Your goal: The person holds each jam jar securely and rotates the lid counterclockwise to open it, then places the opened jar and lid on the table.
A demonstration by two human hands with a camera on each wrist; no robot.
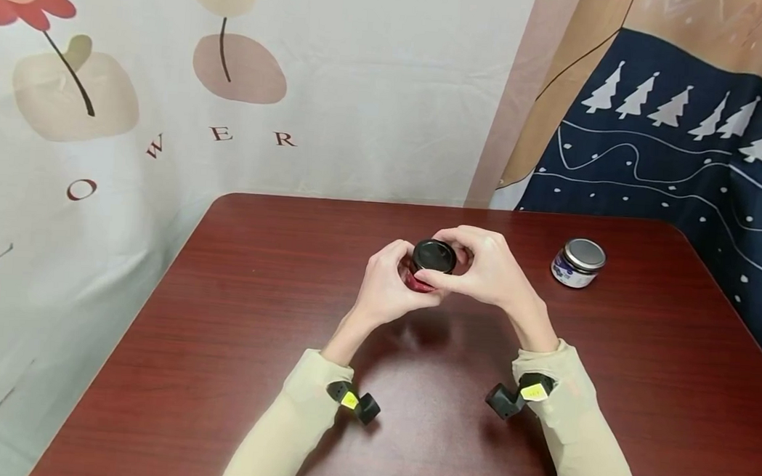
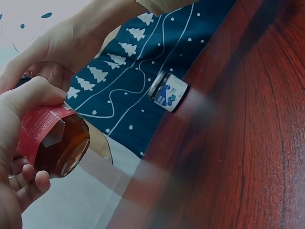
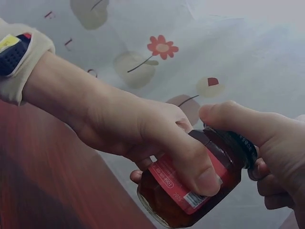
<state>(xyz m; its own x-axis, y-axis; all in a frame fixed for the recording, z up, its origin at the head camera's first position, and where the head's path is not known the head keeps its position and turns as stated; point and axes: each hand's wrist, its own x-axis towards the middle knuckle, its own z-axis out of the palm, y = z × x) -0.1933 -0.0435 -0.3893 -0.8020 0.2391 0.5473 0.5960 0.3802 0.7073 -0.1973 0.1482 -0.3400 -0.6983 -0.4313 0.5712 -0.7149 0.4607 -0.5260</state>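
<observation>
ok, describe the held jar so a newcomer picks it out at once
Start at the dark red table; above its middle, the left hand and right hand meet. The glass jar is held between them. Its black lid and red label set it apart from the silver-lidded jar standing on the table to the right.

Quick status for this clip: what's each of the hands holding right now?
Left hand: holding the red-labelled jar round its body.
Right hand: gripping that jar's black lid.
</observation>
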